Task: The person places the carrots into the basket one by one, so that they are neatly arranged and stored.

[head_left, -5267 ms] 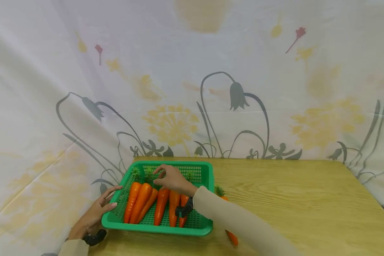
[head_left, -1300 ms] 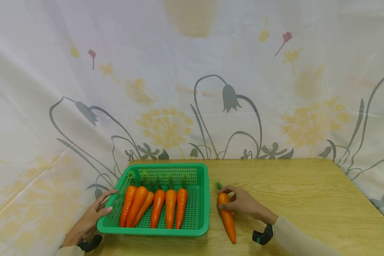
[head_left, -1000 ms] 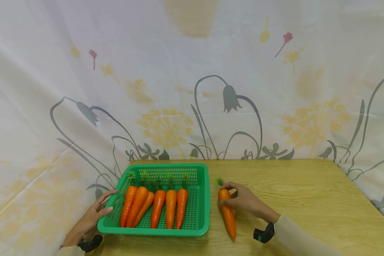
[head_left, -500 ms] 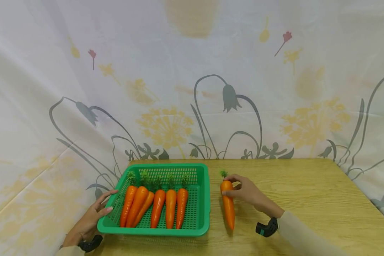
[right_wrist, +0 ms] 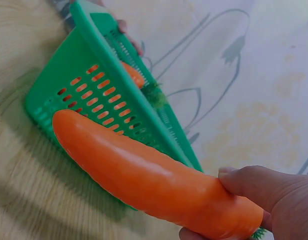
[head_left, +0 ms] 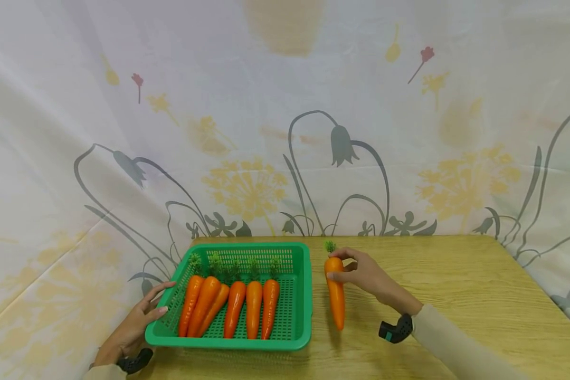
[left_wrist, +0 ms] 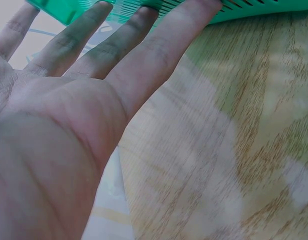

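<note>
My right hand (head_left: 368,272) pinches an orange carrot (head_left: 336,295) near its leafy green top, between thumb and fingers. The carrot hangs just right of the green basket (head_left: 228,343), tip toward me, with a shadow on the table below it. In the right wrist view this carrot (right_wrist: 144,175) crosses in front of the basket's slotted wall (right_wrist: 96,90). My left hand (head_left: 135,322) rests against the basket's left side; in the left wrist view its straight fingers (left_wrist: 149,55) reach the green wall. Several carrots (head_left: 253,309) lie side by side in the basket, leaf ends toward the back.
The basket stands at the left part of a wooden table (head_left: 437,285), whose bare top stretches to the right. A pale curtain (head_left: 275,105) with printed flowers hangs behind and to the left. Each wrist wears a black device (head_left: 396,328).
Over five seconds my right hand has left the basket and gripped the carrot on the table beside it. In the last second that carrot has risen and moved away from me. The left hand stays.
</note>
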### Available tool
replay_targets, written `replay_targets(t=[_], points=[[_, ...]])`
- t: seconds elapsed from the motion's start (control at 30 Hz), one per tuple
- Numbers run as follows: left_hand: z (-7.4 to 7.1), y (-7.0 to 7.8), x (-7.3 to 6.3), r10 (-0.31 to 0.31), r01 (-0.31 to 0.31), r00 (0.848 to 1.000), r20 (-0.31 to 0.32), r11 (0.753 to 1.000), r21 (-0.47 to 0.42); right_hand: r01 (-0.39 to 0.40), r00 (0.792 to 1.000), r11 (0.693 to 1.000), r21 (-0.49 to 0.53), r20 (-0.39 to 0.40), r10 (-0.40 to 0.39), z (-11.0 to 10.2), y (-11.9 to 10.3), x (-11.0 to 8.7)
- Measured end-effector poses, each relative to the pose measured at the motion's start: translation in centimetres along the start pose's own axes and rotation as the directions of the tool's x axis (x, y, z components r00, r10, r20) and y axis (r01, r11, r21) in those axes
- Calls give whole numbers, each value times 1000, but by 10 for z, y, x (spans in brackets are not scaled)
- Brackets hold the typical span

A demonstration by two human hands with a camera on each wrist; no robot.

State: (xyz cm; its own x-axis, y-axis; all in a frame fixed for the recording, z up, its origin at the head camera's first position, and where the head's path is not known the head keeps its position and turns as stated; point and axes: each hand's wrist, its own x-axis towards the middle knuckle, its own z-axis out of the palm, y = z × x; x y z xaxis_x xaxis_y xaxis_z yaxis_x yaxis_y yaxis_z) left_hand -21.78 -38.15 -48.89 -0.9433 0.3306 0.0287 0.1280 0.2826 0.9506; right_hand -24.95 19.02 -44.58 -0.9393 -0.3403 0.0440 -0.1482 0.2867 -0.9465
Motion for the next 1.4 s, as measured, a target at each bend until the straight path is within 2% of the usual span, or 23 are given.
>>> replay_targets(t=[0.2, 0.4, 0.67, 1.03, 1.4], points=[[-1, -2, 1, 16, -16, 1000, -5, 1000, 4, 16, 1000, 1000, -4, 7, -16, 1, -10, 4], [-1, -3, 0, 6, -6, 1000, -9, 1000, 9, 37, 999, 999, -10, 11, -37, 5, -20, 8], [-1, -3, 1, 17, -17, 1000, -4, 1000, 9, 64, 997, 998, 18, 49, -64, 13, -33, 17], [1, 2, 0, 22, -22, 1000, -6, 1000, 6, 115, 990, 993, 25, 82, -116, 38, -46, 31], [1, -1, -1, 7, -7, 1000, -6, 1000, 1, 119, 987, 993, -1, 110, -119, 68, -48, 46]])
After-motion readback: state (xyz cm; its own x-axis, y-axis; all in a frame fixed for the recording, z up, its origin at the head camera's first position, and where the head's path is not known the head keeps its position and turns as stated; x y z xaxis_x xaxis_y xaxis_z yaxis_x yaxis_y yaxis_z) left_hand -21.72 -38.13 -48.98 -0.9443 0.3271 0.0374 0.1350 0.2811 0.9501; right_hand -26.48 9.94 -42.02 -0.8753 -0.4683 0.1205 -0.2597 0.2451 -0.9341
